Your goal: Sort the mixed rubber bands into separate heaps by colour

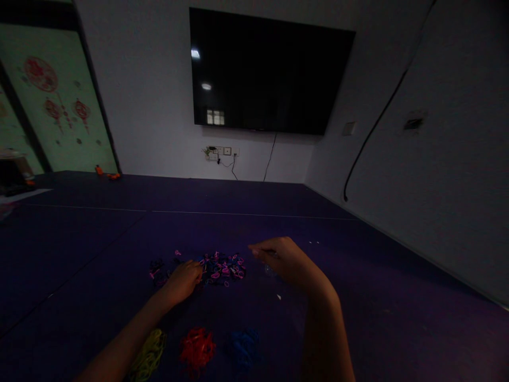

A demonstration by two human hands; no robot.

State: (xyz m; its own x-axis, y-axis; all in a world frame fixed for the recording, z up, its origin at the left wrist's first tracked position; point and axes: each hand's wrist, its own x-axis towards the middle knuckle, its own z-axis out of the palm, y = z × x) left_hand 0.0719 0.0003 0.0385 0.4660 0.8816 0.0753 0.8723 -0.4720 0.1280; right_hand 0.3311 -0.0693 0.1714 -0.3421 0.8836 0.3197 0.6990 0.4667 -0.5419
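Note:
On the purple surface lies a loose spread of small pink, black and dark bands (225, 269). My left hand (190, 277) rests at the left part of this spread, its fingers bent down among the bands; what they hold, if anything, is hidden. To the right, my right hand (274, 253) is raised with fingers pinched together, above a clear, faint object (270, 270). Nearer to me are a yellow pile of bands (149, 354), a red pile (198, 348) and a blue pile (244, 346).
A small white scrap (279, 297) lies right of centre on the purple surface (382, 286). Small orange objects (113, 176) sit at the far left. A large television (270, 74) hangs on the wall, and a black cable (376, 124) runs down the right wall.

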